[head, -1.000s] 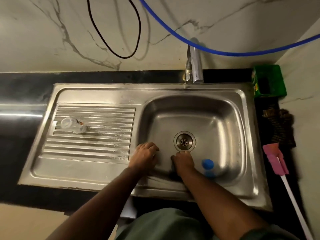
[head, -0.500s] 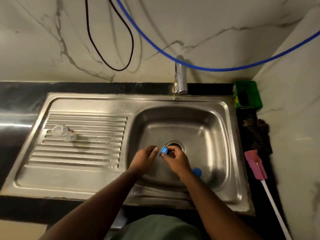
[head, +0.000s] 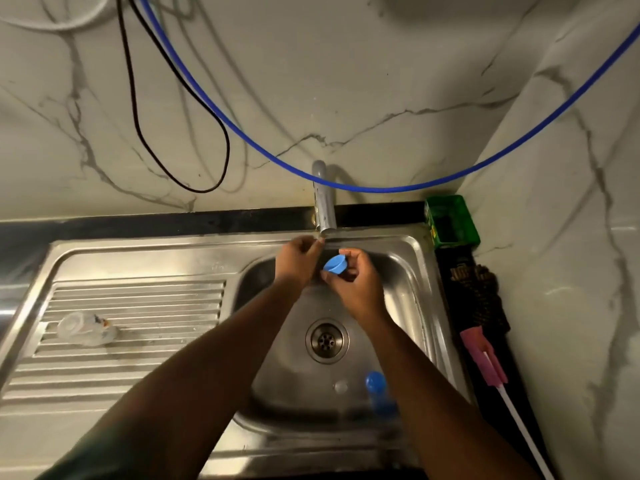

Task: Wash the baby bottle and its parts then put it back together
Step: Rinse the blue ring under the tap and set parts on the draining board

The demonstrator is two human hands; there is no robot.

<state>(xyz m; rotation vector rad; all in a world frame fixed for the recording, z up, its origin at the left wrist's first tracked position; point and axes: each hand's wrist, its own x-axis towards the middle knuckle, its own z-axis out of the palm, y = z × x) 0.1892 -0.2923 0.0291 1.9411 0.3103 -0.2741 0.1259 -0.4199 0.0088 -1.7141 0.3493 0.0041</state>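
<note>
Right hand (head: 353, 282) pinches the small blue plastic bottle ring (head: 334, 264) between thumb and curled fingers, just under the steel tap spout (head: 323, 206). Left hand (head: 299, 259), fingers bent, reaches at the spout's tip; whether it grips anything, I cannot tell. Well behind the fingers, a blue cap (head: 375, 381) lies in the steel basin (head: 408, 306); the clear bottle (head: 85, 329) rests far left on the drainboard.

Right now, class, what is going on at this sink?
A person is washing baby bottle parts. The right hand holds a small blue cap up near the tap, while the left hand reaches to the tap's base, perhaps to turn it on; no water shows yet. Another blue part lies in the sink basin, and the clear bottle lies on its side on the draining board.
</note>
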